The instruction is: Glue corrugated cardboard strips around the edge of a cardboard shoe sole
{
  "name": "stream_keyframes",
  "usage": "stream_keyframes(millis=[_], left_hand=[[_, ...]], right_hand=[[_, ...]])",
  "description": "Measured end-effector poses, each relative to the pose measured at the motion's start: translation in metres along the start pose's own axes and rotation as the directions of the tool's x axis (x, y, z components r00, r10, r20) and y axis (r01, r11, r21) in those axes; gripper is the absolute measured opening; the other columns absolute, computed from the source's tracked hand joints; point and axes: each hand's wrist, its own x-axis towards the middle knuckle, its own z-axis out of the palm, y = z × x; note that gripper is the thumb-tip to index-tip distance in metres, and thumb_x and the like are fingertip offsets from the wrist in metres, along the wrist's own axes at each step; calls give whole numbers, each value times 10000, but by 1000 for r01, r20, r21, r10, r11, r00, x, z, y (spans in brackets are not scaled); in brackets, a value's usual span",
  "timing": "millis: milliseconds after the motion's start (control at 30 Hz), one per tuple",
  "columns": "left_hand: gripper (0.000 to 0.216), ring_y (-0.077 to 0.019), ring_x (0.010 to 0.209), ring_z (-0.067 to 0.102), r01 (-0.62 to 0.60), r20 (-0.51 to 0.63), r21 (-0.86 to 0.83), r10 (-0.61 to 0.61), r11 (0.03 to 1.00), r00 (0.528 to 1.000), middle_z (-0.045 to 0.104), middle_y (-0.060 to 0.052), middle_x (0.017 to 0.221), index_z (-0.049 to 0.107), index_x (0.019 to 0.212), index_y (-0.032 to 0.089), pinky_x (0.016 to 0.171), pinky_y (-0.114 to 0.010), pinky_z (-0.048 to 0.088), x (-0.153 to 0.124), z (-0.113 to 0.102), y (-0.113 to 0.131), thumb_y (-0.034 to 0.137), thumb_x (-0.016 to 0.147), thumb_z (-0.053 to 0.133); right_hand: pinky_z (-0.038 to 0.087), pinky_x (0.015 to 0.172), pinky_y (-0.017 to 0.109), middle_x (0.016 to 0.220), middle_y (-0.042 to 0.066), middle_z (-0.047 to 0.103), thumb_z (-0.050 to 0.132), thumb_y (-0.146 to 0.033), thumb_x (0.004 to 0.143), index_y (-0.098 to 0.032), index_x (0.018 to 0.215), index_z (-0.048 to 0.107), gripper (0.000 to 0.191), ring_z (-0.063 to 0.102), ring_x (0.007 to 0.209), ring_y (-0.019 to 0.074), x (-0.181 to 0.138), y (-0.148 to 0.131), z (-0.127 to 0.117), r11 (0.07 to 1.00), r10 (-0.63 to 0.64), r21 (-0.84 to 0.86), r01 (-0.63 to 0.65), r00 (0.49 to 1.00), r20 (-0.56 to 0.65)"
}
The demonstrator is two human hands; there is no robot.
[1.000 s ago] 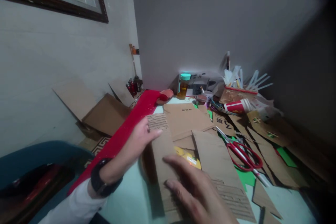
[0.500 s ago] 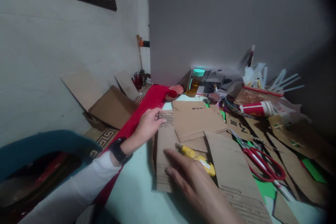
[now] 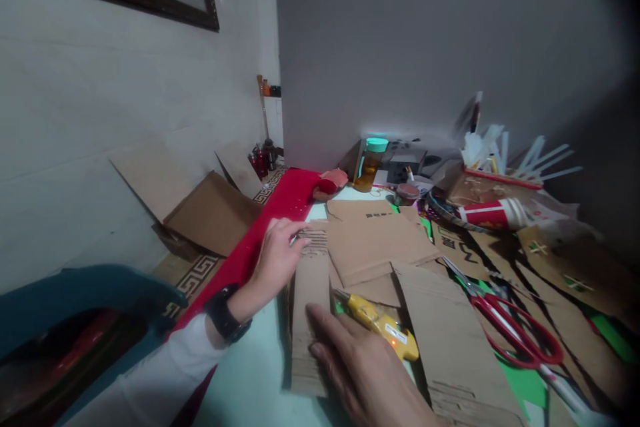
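A narrow cardboard strip (image 3: 311, 287) with torn, ridged corrugation at its far end lies lengthwise in front of me. My left hand (image 3: 280, 253) has its thumb and fingers closed on the far left edge of the strip; a dark watch is on that wrist. My right hand (image 3: 367, 363) rests over the near half, its index finger and thumb apart and touching the strip's surface. A yellow hot glue gun (image 3: 377, 320) with a small lit orange light lies just beyond the right hand, partly covered by it.
Cardboard sheets (image 3: 385, 240) and a ridged panel (image 3: 450, 333) lie to the right. Red-handled scissors (image 3: 523, 330) rest beyond. Farther back stand a bottle (image 3: 369, 165) and a box of glue sticks (image 3: 493, 180). A teal chair (image 3: 95, 293) and an open carton (image 3: 215, 210) are left.
My left hand has drawn back slightly, its thumb now nearer the strip's left edge. The right hand stays on the strip. The whole view has shifted a little.
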Motion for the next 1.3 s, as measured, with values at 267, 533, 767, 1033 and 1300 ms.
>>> stream_keyframes(millis=[267,533,767,1033,1300], left_hand=[[280,-250,1044,663,57,19,-175,-54,983,998,662,-92,1221,639,1180,169,877,-470,565,-1,15,-16,314,940,636],[300,-240,999,677,122,61,-308,-108,944,992,675,-88,1187,626,1201,169,857,-460,571,-1,19,-18,330,948,625],[275,-233,980,680,110,29,-373,-107,921,994,685,-82,1158,643,1162,164,852,-455,570,-3,15,-10,331,944,631],[166,-211,915,654,57,-129,-607,-168,793,977,671,-38,1009,637,1023,163,826,-419,545,-4,-21,24,293,921,651],[317,-253,1099,671,493,466,-830,-163,261,870,722,-54,1158,589,1202,242,902,-345,558,-39,-39,78,286,897,664]], right_hand=[[493,615,353,926,80,586,373,-245,1002,-243,1110,597,248,628,773,244,-3,0,4,994,-57,-93,49,995,-85],[455,667,388,915,90,530,399,-222,986,-207,991,610,212,554,828,258,-2,2,5,996,-74,-54,67,984,-160],[515,755,361,975,78,610,456,-249,977,-201,1308,512,339,616,886,220,-6,5,2,991,-13,126,41,976,-218],[423,681,247,819,-16,534,584,-502,900,-199,1094,568,360,538,740,135,-7,7,-22,615,316,773,-152,946,-65],[362,569,236,679,-37,448,555,-537,817,-213,773,479,336,427,605,112,-10,-1,-31,671,330,740,-44,911,-246]])
